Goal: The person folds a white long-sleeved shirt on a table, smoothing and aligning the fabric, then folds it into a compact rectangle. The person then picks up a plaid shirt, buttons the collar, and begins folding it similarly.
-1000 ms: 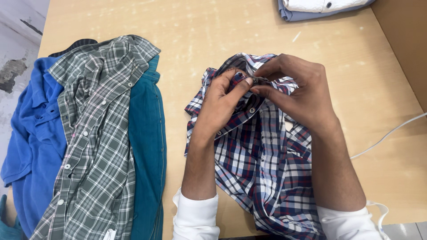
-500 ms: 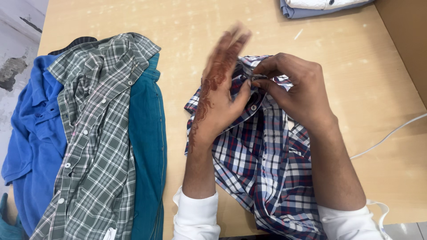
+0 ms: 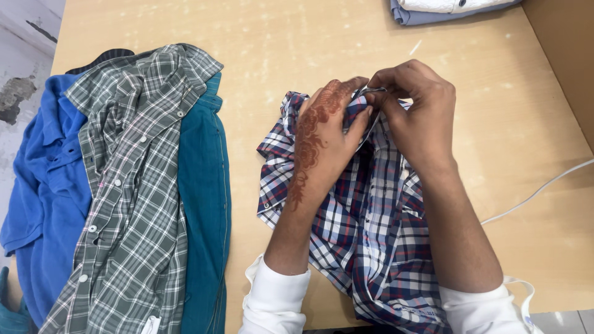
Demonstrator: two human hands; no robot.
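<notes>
A navy, red and white plaid shirt (image 3: 365,235) lies crumpled on the wooden table (image 3: 278,43) in front of me. My left hand (image 3: 325,139), marked with a dark henna pattern, pinches the shirt's collar edge near its top. My right hand (image 3: 421,120) grips the same collar edge from the other side, fingertips almost touching the left ones. Both wrists wear white sleeves.
A pile of clothes lies at the left: a green plaid shirt (image 3: 133,185) on a teal garment (image 3: 204,204) and a blue shirt (image 3: 43,185). Folded grey and white clothes (image 3: 445,9) sit at the far edge. A white cable (image 3: 544,185) runs across the right side.
My left hand let go of the collar, lifted with fingers spread, then came back down and gripped the collar edge again. The collar has been raised slightly between both hands.
</notes>
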